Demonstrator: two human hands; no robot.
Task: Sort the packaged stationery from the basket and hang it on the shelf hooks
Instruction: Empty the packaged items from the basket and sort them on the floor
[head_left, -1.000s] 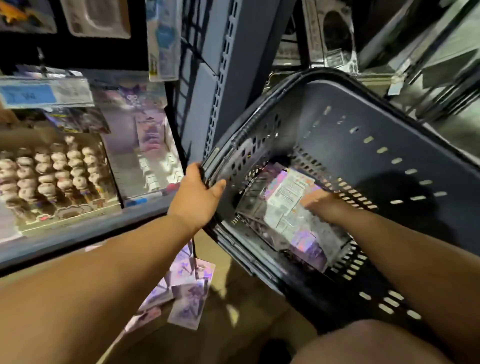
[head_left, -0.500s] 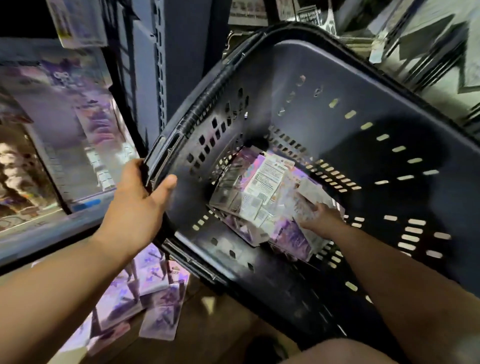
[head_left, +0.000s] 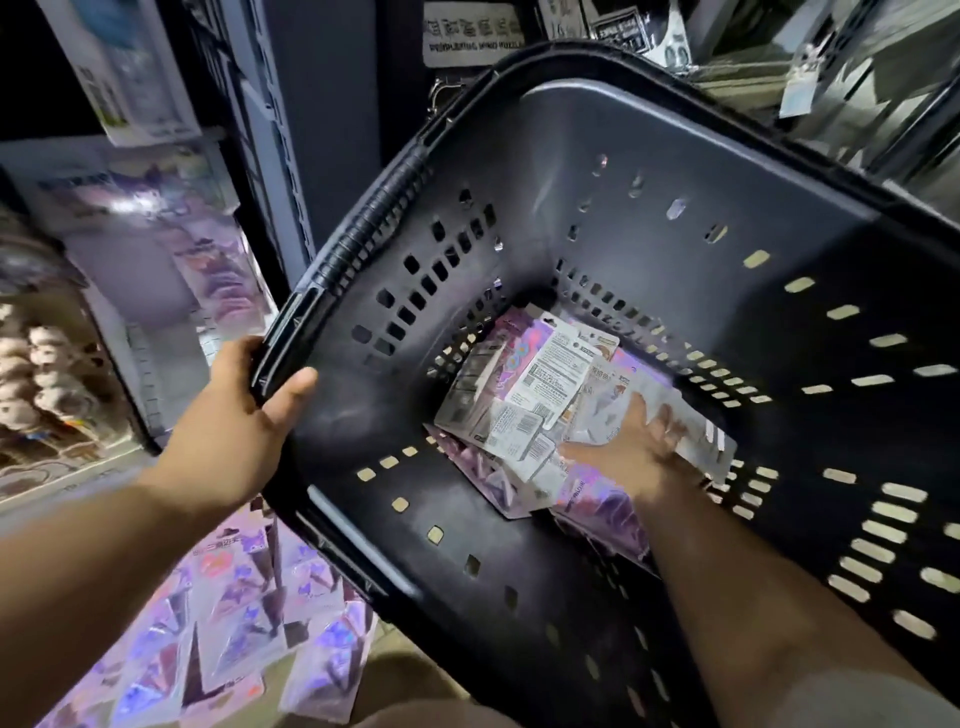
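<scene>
A big black basket fills most of the view. It is tipped up on edge, so its slotted walls rise all round the right fingers and shut them in on every side but the open mouth. Its ribbed handle lies folded along the rim, up and away from the left fingers. Beyond the left hand stands the grey shelf upright with its rows of slots. Pale purple boxes stand further out past the knuckles, and a tray of small round-headed figures lies beyond those. Below the left wrist, shiny purple packets on the floor lie loose and overlapping.

The left hand grips the basket's rim at its near corner, thumb hooked inside the wall and the other fingers wrapped out of sight round the outside.

The packaged stationery lies heaped in the bottom corner of the basket, mostly back side up with white printed labels showing. The right hand is down on this heap. Its fingers are splayed over a pale packet at the far side, the thumb stretched out along the labelled packets, and more purple packets lie under the wrist. The hand is blurred, so whether the fingers have closed on a packet or only lie on it cannot be told.
</scene>
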